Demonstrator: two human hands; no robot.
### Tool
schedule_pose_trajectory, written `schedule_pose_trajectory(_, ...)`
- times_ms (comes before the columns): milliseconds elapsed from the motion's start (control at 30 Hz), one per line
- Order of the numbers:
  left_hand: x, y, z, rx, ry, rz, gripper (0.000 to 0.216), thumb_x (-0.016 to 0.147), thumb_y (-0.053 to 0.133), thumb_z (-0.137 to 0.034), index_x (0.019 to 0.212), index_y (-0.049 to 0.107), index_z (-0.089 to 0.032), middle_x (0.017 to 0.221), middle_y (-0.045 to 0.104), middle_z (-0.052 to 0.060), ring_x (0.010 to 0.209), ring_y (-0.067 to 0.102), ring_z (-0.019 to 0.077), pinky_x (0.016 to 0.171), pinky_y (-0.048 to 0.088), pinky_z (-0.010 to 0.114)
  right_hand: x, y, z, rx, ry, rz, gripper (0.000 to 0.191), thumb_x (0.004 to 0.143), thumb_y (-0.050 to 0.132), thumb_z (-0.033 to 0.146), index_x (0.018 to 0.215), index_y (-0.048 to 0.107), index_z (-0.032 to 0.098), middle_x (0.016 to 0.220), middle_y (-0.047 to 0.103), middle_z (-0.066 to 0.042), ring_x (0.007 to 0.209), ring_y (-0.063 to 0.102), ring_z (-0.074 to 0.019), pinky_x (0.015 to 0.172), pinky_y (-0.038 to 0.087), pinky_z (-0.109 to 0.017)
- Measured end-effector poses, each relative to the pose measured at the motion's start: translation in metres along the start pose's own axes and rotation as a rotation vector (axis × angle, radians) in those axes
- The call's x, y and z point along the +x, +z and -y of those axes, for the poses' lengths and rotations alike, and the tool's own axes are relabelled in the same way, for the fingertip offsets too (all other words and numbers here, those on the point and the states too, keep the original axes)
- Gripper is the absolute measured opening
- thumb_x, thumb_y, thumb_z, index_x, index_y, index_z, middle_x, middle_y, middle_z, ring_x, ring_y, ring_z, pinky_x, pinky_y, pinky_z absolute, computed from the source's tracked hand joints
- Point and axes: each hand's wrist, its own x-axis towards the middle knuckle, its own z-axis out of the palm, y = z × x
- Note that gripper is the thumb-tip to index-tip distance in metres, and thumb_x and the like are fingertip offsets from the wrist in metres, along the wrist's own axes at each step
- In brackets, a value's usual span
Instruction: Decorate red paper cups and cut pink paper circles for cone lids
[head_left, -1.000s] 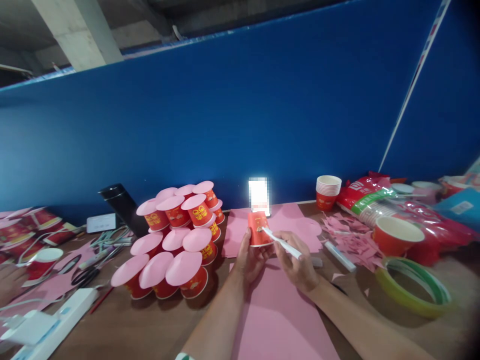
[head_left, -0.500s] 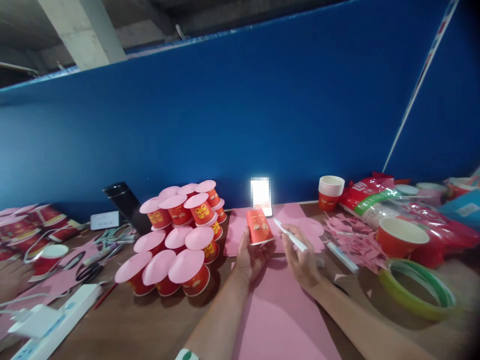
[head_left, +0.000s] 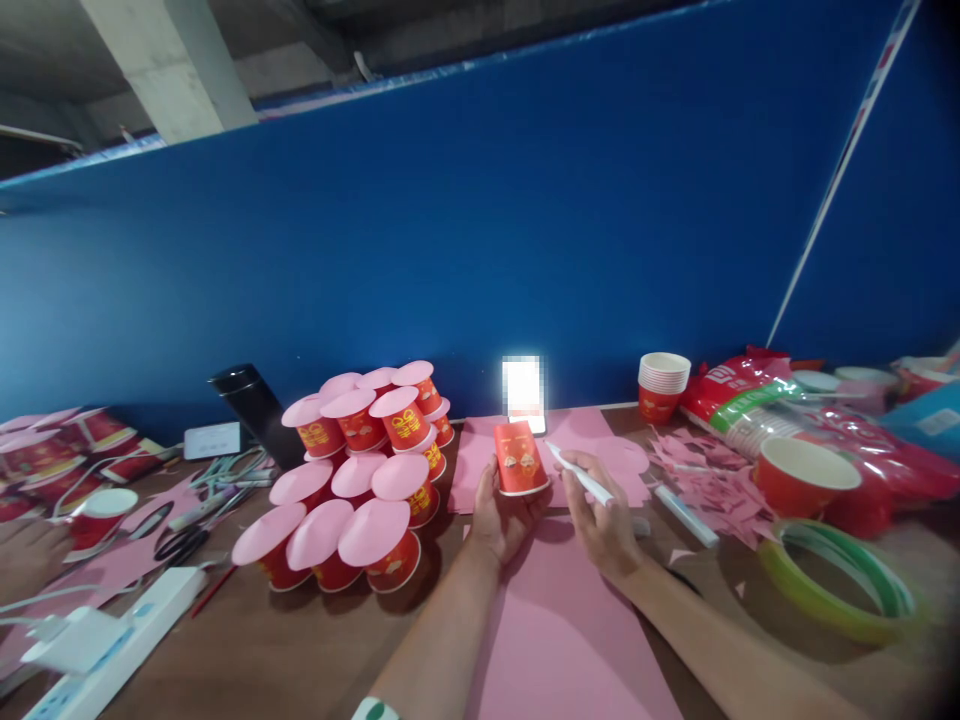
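Note:
My left hand (head_left: 504, 520) grips a red paper cup (head_left: 519, 460) that is upside down, its white rim facing down. A white pen (head_left: 583, 475) is held in my right hand (head_left: 600, 525), its tip pointing up and left, close to the cup but apart from it. Both hands are above sheets of pink paper (head_left: 562, 620) on the table. Left of them stand several upturned red cups with pink paper discs (head_left: 375, 532) on top. Just behind the held cup a phone (head_left: 529, 424) with a bright, blurred-out screen leans near the blue partition.
To the right are a stack of paper cups (head_left: 663, 388), pink paper scraps (head_left: 720, 480), a glue-stick-like white tube (head_left: 685, 515), a lone cup (head_left: 806, 475) and a tape roll (head_left: 836, 580). At left lie scissors (head_left: 180, 543), a power strip (head_left: 127, 640) and another person's hand (head_left: 30, 555).
The red cup has turned slightly in my left hand, so its printed pattern faces me more squarely. My right hand and the pen have barely moved.

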Motion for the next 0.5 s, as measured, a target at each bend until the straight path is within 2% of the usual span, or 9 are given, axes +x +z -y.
schedule_pose_trajectory(100,-0.0006,0.0023,-0.0005,-0.016,-0.005,-0.029,0.048,0.082,0.055,-0.047,0.116,0.058,-0.013,0.093,0.068,0.012,0.082,0.066,0.0234,0.082,0.052,0.042,-0.0006,0.0002,0.0001,-0.009,0.003,0.009,0.022,0.093,0.044,0.023,0.113,0.054,0.019,0.099,0.063,-0.010,0.091,0.062,-0.0202,0.078,0.053,-0.034)
schedule_pose_trajectory(200,-0.0015,0.0041,-0.0018,-0.034,-0.013,-0.046,0.048,0.082,0.055,-0.047,0.115,0.059,-0.013,0.094,0.069,0.012,0.078,0.066,0.0222,0.081,0.052,0.042,-0.0005,0.0006,0.0007,-0.024,-0.024,0.011,0.022,0.093,0.045,0.022,0.112,0.054,0.019,0.099,0.063,-0.009,0.090,0.062,-0.0192,0.079,0.053,-0.033)
schedule_pose_trajectory(333,-0.0026,0.0034,-0.0040,-0.050,-0.036,-0.022,0.053,0.081,0.054,-0.053,0.116,0.059,-0.012,0.091,0.069,0.012,0.069,0.065,0.0200,0.078,0.052,0.040,-0.0002,0.0006,0.0028,-0.067,-0.086,0.028,0.018,0.093,0.044,0.021,0.106,0.056,0.019,0.095,0.063,-0.008,0.086,0.063,-0.0191,0.076,0.053,-0.034)
schedule_pose_trajectory(500,-0.0035,0.0009,-0.0049,-0.044,-0.055,-0.036,0.062,0.079,0.052,-0.061,0.112,0.061,-0.009,0.086,0.070,0.014,0.069,0.065,0.0213,0.072,0.052,0.037,-0.0021,0.0001,0.0059,-0.081,-0.214,0.048,0.018,0.090,0.045,0.017,0.105,0.055,0.020,0.091,0.063,-0.007,0.083,0.063,-0.0191,0.074,0.053,-0.034)
